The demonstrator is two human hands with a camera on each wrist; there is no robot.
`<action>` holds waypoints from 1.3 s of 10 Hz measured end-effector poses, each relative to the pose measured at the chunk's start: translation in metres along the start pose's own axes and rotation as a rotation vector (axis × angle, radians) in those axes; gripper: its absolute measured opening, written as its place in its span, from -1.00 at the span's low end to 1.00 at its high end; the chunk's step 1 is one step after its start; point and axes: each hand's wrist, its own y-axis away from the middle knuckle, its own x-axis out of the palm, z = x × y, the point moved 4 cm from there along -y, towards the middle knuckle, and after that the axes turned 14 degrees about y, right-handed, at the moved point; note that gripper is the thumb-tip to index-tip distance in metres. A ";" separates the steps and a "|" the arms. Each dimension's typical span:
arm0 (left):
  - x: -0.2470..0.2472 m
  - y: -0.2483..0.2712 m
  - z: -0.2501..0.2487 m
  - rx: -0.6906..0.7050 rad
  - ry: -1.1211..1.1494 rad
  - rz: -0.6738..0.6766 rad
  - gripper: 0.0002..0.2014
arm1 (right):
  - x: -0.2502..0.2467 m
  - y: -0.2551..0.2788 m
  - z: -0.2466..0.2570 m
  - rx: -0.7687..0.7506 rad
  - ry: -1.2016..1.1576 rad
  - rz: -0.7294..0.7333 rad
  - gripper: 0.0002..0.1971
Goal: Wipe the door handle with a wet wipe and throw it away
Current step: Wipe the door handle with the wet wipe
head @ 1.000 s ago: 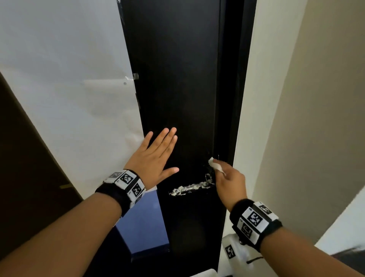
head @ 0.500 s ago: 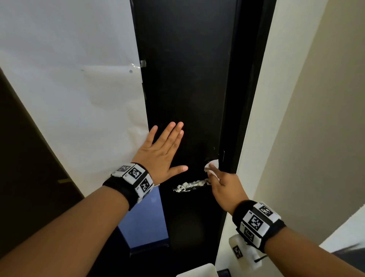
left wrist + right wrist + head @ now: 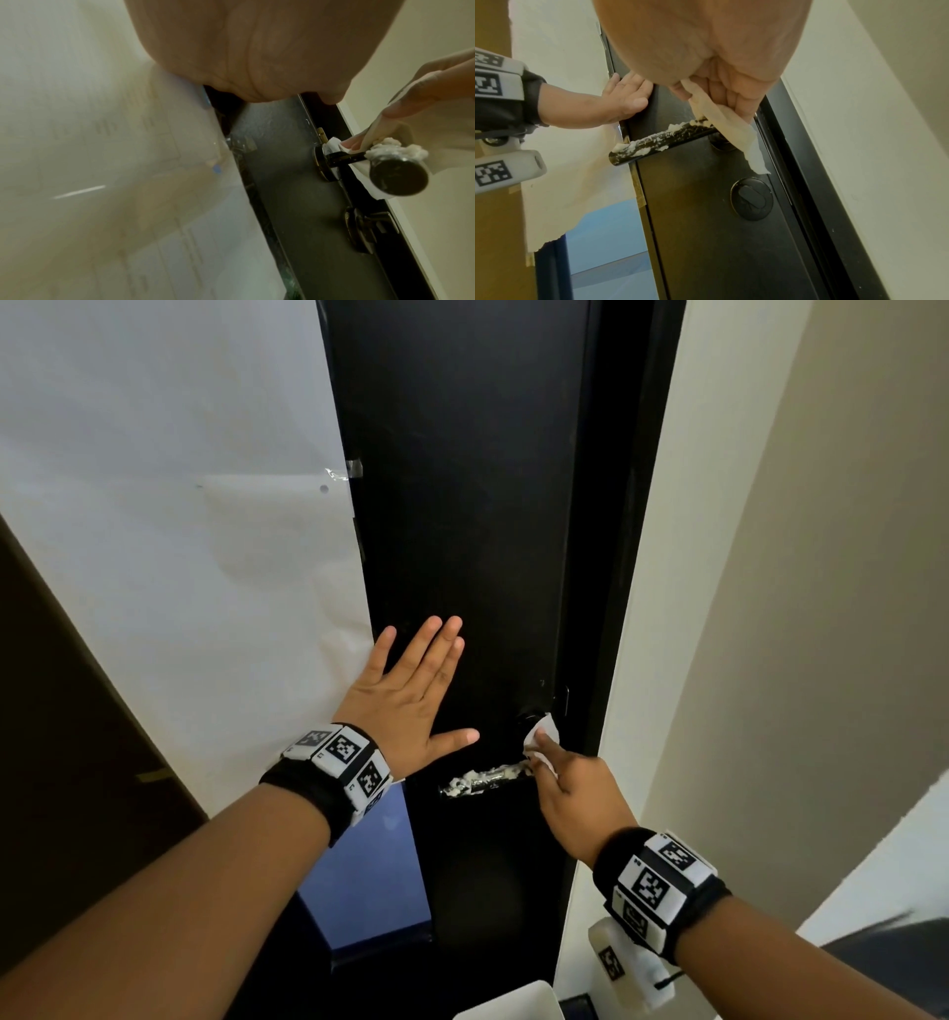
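Note:
A black lever door handle (image 3: 482,780) (image 3: 662,140) (image 3: 395,174) smeared with white foam sticks out from the black door (image 3: 462,505). My right hand (image 3: 570,788) (image 3: 721,95) pinches a white wet wipe (image 3: 542,731) (image 3: 731,125) (image 3: 334,145) and holds it against the handle's inner end by the round base plate. The wipe's loose tail hangs below the fingers. My left hand (image 3: 411,695) (image 3: 626,101) lies flat on the door with fingers straight and spread, up and left of the handle.
A round thumb-turn lock (image 3: 752,200) (image 3: 365,229) sits below the handle. White paper (image 3: 179,531) taped to the door's left panel lies under the left hand's edge. The black door frame (image 3: 637,557) and cream wall (image 3: 770,608) stand right. A white container rim (image 3: 508,1004) shows below.
The right hand with the wipe has shifted slightly left and down onto the handle's inner end. The left hand has stayed flat on the door.

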 end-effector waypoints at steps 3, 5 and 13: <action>0.000 0.000 -0.001 -0.005 -0.013 0.011 -0.04 | 0.002 0.005 0.003 0.010 -0.013 -0.016 -0.54; 0.001 -0.001 -0.001 -0.009 -0.005 0.016 -0.04 | 0.001 0.011 0.008 0.020 -0.028 -0.021 -0.58; 0.000 -0.001 -0.002 -0.013 0.006 0.006 0.00 | 0.016 0.022 0.025 0.123 -0.068 0.006 -0.52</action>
